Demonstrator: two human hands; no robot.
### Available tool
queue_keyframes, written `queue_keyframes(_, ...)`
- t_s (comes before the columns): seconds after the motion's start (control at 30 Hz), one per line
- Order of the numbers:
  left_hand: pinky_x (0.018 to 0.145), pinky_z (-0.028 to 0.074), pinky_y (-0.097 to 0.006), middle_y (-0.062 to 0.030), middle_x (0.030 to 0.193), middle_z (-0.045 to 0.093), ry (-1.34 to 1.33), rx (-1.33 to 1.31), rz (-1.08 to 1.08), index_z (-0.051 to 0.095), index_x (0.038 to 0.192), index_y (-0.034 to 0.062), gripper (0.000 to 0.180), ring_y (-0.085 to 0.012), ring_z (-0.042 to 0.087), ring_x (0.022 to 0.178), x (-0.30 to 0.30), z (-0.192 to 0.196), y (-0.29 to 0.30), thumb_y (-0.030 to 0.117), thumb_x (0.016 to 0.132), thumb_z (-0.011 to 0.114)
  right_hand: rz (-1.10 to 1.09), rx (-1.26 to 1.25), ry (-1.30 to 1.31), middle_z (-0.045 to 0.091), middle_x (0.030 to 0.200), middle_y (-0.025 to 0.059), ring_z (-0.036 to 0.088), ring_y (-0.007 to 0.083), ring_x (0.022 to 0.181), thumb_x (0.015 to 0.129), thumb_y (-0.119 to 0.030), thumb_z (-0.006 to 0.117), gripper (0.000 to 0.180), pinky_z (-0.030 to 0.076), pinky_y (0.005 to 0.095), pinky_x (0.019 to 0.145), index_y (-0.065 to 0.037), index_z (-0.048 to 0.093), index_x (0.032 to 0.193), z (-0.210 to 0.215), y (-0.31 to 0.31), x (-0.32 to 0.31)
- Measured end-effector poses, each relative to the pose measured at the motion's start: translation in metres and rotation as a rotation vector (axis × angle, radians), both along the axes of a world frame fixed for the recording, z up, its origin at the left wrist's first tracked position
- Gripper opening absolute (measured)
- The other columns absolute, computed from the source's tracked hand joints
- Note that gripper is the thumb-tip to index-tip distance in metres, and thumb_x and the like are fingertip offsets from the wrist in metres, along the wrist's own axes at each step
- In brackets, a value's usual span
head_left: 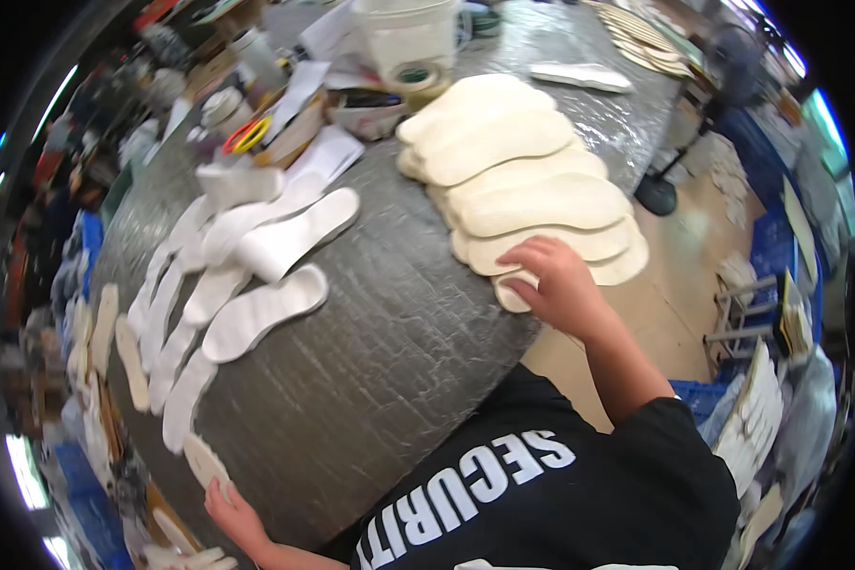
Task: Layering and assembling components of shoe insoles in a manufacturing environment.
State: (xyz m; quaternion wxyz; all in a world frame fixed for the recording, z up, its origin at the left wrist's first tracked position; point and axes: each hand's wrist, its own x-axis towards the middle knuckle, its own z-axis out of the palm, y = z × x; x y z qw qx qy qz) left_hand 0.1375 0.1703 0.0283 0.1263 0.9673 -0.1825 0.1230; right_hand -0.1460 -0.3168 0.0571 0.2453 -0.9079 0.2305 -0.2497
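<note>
**Two hands at opposite ends of an insole layout**

Head view: the right hand [559, 285] rests palm-down, fingers loosely curled, on the nearest piece of a fanned row of cream insoles [532, 180] that overlap like shingles along the right side of the grey worktop [389, 351]. Its fingertips press the top of that near insole rather than pinching it. The left hand [233, 513], low at the worktop's near-left edge, holds a small tan insole [204, 463] between thumb and fingers. Across the left side lie white foam insoles [256, 309], thinner and paler, some overlapping, others apart.

To lift one cream piece cleanly, it seems best to slide it off the fan by its heel end so that the neighbours do not shift.

The cream pieces look stiff and matte; the white ones look soft. The worktop's surface is crinkled and faintly glossy. A roll of tape [418, 81] and a white bucket [404, 33] stand at the far edge.
</note>
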Motion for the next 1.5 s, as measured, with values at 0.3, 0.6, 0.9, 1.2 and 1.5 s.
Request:
queue_keyframes(0.3, 0.096, 0.042, -0.043, -0.0155, 0.116, 0.059, 0.244, -0.116, -1.45, 0.059, 0.108, -0.0002, 0.037, -0.0354, 0.053, 0.111, -0.111, 0.017, -0.335, 0.007, 0.074, 0.07, -0.082, -0.179, 0.355, 0.06, 0.109, 0.0068, 0.052, 0.0274, 0.109, 0.065, -0.021, 0.081, 0.035, 0.041, 0.0396, 0.095, -0.008, 0.064, 0.093, 0.002, -0.107, -0.062)
queue_keyframes(0.6, 0.097, 0.043, -0.043, -0.0166, 0.113, 0.059, 0.213, -0.05, -1.514, 0.059, 0.105, -0.002, 0.031, -0.036, 0.053, 0.109, -0.145, -0.018, -0.428, 0.003, 0.075, 0.064, 0.222, -0.452, 0.402, 0.06, 0.096, 0.0093, 0.062, 0.0225, 0.091, 0.066, -0.027, 0.079, 0.037, 0.052, 0.0349, 0.072, -0.009, 0.065, 0.096, -0.02, -0.095, 0.057)
queue_keyframes(0.9, 0.09, 0.046, -0.041, -0.0177, 0.104, 0.062, 0.365, -0.04, -1.439, 0.061, 0.098, -0.003, 0.021, -0.0362, 0.055, 0.103, -0.153, -0.012, -0.439, 0.002, 0.077, 0.062, -0.292, -0.044, -0.155, 0.063, 0.084, 0.0171, 0.062, 0.0325, 0.079, 0.091, -0.023, 0.056, 0.023, 0.049, 0.0409, 0.071, 0.0, 0.062, 0.091, 0.013, -0.165, -0.001)
queue_keyframes(1.2, 0.058, 0.05, -0.037, -0.0083, 0.073, 0.062, 0.856, -0.416, -0.98, 0.061, 0.078, 0.0013, 0.022, -0.0214, 0.057, 0.057, -0.109, -0.026, -0.485, 0.02, 0.083, 0.07, -0.474, -0.682, -0.786, 0.062, 0.092, 0.0084, 0.055, 0.0147, 0.08, 0.096, -0.011, 0.051, 0.017, 0.043, 0.0258, 0.073, 0.002, 0.061, 0.096, 0.153, -0.092, -0.095)
queue_keyframes(1.5, 0.094, 0.049, -0.046, -0.0254, 0.133, 0.048, 2.397, -1.237, -1.073, 0.025, 0.144, -0.0035, 0.097, -0.0379, 0.06, 0.105, -0.093, 0.026, -0.317, 0.069, 0.084, 0.05, 0.954, -0.425, -0.21, 0.061, 0.095, 0.0076, 0.059, 0.0223, 0.079, 0.064, -0.018, 0.066, 0.025, 0.047, 0.0367, 0.07, -0.006, 0.062, 0.085, 0.025, 0.097, 0.051)
